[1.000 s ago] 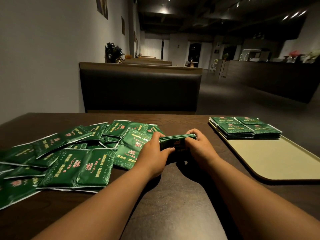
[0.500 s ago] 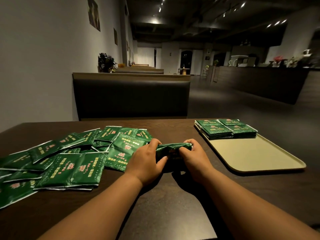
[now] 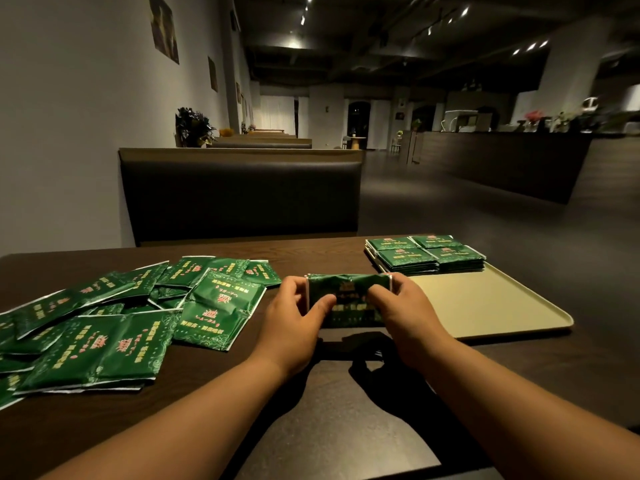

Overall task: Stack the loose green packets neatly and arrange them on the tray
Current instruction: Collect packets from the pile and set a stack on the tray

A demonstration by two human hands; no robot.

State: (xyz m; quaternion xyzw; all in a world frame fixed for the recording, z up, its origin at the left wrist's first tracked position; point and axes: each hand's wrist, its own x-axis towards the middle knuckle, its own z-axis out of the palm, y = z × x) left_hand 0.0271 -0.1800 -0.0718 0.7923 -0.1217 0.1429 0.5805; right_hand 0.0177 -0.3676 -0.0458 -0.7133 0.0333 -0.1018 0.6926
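Note:
A small stack of green packets (image 3: 349, 296) stands tilted on its long edge at the middle of the dark table, printed face toward me. My left hand (image 3: 294, 320) grips its left end and my right hand (image 3: 405, 313) grips its right end, thumbs on the front. Several loose green packets (image 3: 114, 320) lie scattered and overlapping on the left part of the table. To the right lies a beige tray (image 3: 485, 306), with neat green packet stacks (image 3: 424, 254) side by side at its far end.
The dark wooden table (image 3: 329, 410) ends just beyond the tray on the right. A dark padded bench back (image 3: 242, 192) stands behind the table's far edge. A grey wall runs along the left.
The held stack has tipped up from flat, edge-on, so its printed face shows toward me. The view has swung left, so the tray sits further in.

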